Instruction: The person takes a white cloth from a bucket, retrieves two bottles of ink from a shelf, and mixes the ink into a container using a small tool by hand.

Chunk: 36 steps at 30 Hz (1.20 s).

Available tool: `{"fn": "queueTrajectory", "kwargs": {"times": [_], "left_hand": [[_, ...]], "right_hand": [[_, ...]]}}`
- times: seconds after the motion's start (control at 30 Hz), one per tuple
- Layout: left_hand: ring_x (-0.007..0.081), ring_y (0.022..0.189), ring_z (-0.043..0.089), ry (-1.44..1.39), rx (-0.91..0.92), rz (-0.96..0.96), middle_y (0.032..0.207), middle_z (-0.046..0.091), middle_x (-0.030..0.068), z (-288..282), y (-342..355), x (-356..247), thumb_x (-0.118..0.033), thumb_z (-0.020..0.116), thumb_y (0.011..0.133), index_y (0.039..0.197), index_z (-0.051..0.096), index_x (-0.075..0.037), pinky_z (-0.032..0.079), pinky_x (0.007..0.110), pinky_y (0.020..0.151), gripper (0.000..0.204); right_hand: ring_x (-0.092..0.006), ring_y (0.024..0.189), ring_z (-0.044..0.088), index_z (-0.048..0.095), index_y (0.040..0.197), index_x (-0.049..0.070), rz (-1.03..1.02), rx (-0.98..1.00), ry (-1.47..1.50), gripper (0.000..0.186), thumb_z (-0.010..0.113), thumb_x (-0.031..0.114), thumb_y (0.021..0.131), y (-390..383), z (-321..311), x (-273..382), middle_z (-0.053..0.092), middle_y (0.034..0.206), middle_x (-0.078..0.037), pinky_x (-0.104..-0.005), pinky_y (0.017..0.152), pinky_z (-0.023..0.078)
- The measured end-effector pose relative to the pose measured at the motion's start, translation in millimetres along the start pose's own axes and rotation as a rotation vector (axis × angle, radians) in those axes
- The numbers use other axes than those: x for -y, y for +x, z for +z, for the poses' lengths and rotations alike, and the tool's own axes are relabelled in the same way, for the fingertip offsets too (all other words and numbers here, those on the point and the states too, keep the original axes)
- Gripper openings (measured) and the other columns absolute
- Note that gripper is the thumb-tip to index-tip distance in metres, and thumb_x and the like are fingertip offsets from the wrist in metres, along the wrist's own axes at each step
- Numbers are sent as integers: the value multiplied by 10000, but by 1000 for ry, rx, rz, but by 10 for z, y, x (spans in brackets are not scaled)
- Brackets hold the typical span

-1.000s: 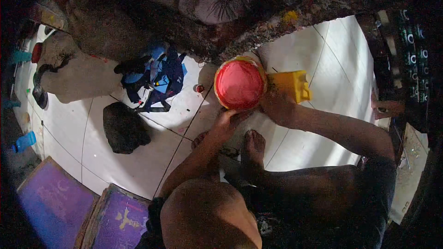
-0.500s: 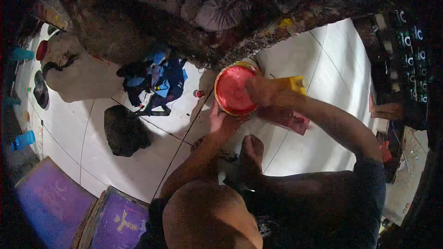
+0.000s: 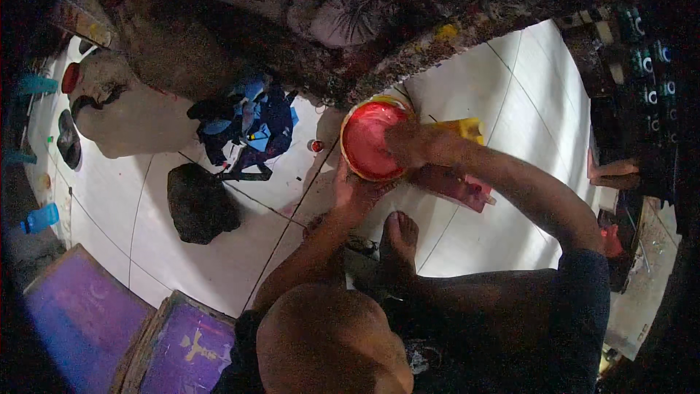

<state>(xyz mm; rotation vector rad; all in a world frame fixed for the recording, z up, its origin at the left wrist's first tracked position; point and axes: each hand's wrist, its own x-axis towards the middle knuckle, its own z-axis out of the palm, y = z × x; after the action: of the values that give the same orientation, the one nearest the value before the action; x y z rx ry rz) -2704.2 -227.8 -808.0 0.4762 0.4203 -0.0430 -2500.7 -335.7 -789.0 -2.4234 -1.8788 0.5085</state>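
Note:
A round tub of red paint-like paste (image 3: 370,124) with a yellowish rim stands in front of me, near the middle. My left hand (image 3: 351,188) grips its near side, fingers wrapped round the wall. Over the tub's right part is my right hand (image 3: 412,142), blurred and in shadow, with its fingers looking curled at the paste. Whatever it holds is hidden. Just beyond my right wrist lies a yellow container (image 3: 467,130). A reddish box-shaped thing (image 3: 463,191) rests on the floor under my right forearm.
Dark and blue scraps (image 3: 255,131) lie left of the tub, beside a small red round thing (image 3: 315,146) and a black lump (image 3: 203,204). Purple framed panels (image 3: 188,346) fill the lower left. A stained ledge (image 3: 437,40) runs behind. My bare foot (image 3: 399,237) is close by.
My right hand has shifted slightly left over the paste. The left hand keeps its grip on the tub, and the whole view has moved a little.

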Motion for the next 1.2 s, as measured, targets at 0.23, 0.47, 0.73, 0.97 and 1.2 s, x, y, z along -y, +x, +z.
{"fn": "queueTrajectory", "kwargs": {"times": [0.23, 0.47, 0.73, 0.97, 1.2], "left_hand": [[340, 1250, 397, -774, 130, -186, 1427, 295, 135, -189, 118, 74, -531, 274, 939, 1415, 235, -149, 393, 526, 993, 612], [329, 1276, 367, -456, 123, -149, 1439, 281, 115, -11, 36, -151, -570, 274, 923, 1420, 222, -150, 373, 524, 1010, 653], [331, 1264, 380, -119, 26, 20, 1442, 270, 119, -49, 26, -13, -588, 267, 916, 1420, 212, -151, 398, 520, 985, 670], [346, 1278, 357, -356, -65, -125, 1448, 248, 135, -26, 50, -44, -588, 258, 917, 1429, 191, -155, 352, 548, 1012, 673], [354, 1286, 345, -650, 130, -154, 1445, 263, 144, -132, 144, 36, -581, 282, 915, 1428, 214, -159, 356, 549, 1012, 668]], "right_hand": [[-322, 762, 632, 628, 828, -22, -142, 308, -323, 189, 559, 148, 786, 66, 45, 172, 634, 783, -189, -398, 697, 524], [-316, 854, 620, 615, 847, -38, 60, 433, -48, 219, 576, 159, 760, 168, -323, 389, 638, 833, -183, -387, 754, 512], [-267, 832, 628, 630, 849, -11, 32, 369, -163, 189, 567, 148, 766, 242, -287, 275, 635, 864, -177, -383, 748, 511], [-232, 791, 637, 652, 853, 9, 123, 325, -192, 179, 562, 136, 764, 210, -291, 220, 635, 902, -173, -391, 735, 512], [-276, 597, 626, 655, 659, 3, -228, 318, -325, 182, 615, 177, 694, 353, -177, -46, 628, 656, -180, -435, 627, 511]]}}
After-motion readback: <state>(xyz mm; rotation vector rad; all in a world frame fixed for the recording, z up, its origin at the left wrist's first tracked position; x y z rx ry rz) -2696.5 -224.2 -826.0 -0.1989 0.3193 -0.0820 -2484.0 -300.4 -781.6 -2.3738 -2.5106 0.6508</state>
